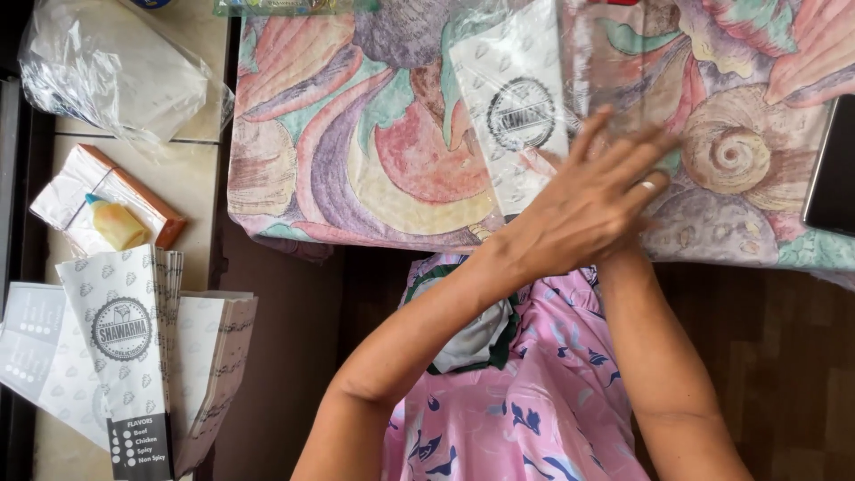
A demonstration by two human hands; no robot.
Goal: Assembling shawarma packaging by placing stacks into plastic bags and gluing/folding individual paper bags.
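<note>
Right at the near edge of the table, a white patterned paper sleeve with a round dark stamp lies flat on the shell-print pastel tablecloth, under clear plastic film. Left hand crosses over to it, fingers spread wide and straight, palm down, fingertips touching the cloth just beside the sleeve's right edge (ring on one finger). Right hand is hidden beneath the left w/ only the forearm showing; can't tell its fingers. Well apart, on the side bench's near-left corner: a fanned stack of matching white paper sleeves, a small yellow squeeze bottle and a crumpled clear plastic bag.
</note>
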